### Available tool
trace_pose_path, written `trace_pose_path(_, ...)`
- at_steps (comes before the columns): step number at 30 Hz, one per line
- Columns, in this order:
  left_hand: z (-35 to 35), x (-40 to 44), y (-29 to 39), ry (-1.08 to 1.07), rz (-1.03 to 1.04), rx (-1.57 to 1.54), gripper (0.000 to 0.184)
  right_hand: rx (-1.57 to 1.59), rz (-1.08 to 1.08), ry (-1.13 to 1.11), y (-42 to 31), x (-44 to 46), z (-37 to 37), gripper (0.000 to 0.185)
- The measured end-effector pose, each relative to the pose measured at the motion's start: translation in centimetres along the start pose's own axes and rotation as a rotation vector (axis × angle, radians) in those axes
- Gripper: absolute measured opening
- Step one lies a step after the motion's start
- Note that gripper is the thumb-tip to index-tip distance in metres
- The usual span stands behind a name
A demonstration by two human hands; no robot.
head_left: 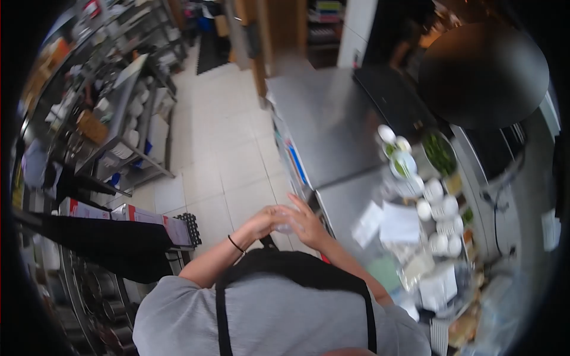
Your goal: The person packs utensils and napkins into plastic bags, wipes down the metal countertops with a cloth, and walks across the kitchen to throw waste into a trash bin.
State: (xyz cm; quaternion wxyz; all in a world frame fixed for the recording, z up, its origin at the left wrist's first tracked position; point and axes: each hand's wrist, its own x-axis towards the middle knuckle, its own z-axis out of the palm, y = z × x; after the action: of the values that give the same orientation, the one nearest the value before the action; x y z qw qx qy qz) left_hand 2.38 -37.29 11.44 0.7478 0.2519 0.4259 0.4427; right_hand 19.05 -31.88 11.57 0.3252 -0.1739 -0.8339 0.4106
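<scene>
My left hand (266,222) and my right hand (307,226) meet in front of my black apron (285,268), over the floor beside the steel counter. Between the palms is a small pale, translucent thing (284,228), mostly covered by the fingers; its kind cannot be made out. The fingers of my left hand curl around it. My right hand presses against its other side, with a finger sticking up. A dark band (236,245) circles my left wrist.
On the steel counter (332,130) at right are white paper sheets (399,222), several white containers (442,207) and a pan of green leaves (438,153). Shelves with stacked dishes (133,113) line the left. Boxes (139,215) and a black cloth (107,240) lie nearer. A person stands at upper right.
</scene>
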Motion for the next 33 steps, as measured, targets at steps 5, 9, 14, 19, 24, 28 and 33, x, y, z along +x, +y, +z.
trace_pose_path(5,-11.0,-1.0,5.5,0.313,0.213,0.504,0.017,-0.230,-0.090,-0.198,0.2,11.6,7.2,0.071)
trace_pose_path(9,-17.0,-1.6,8.9,0.571,0.369,0.600,0.024,-0.191,-0.078,-0.181,2.2,20.3,12.9,0.066)
trace_pose_path(14,-22.0,-1.1,14.6,0.441,0.614,0.433,0.030,0.105,0.046,-0.164,5.7,29.4,14.8,0.045)
trace_pose_path(19,-33.5,1.8,18.9,0.524,0.508,0.543,0.036,0.202,0.194,-0.004,17.4,37.5,14.3,0.018)
trace_pose_path(24,-44.5,3.9,22.6,0.690,0.217,0.389,0.035,0.280,0.359,0.064,26.2,47.2,11.8,0.010)
trace_pose_path(28,-53.7,5.3,22.2,0.920,0.025,0.516,0.037,0.428,0.558,-0.022,28.1,57.7,13.6,0.020)
trace_pose_path(33,-63.7,3.8,16.7,1.163,-0.278,0.805,0.044,0.282,0.446,-0.170,32.0,70.7,24.2,0.043)
